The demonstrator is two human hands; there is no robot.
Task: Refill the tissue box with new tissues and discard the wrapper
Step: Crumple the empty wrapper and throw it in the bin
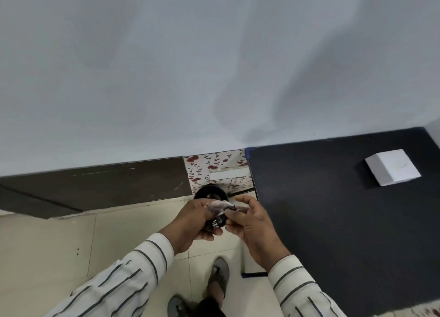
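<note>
My left hand (190,223) and my right hand (252,223) meet over the floor and both grip a crumpled plastic wrapper (220,210), dark with white lettering on its lower part. Just beyond the hands a round black bin (209,191) stands on the floor, partly hidden by them. A white tissue box (392,166) sits alone on the black table (333,209) at the right, well away from both hands.
A floral-patterned box (214,167) stands against the grey wall behind the bin. A dark brown skirting (95,185) runs along the wall at the left. My sandalled feet (217,278) are on the beige tiled floor, close to the table's left edge.
</note>
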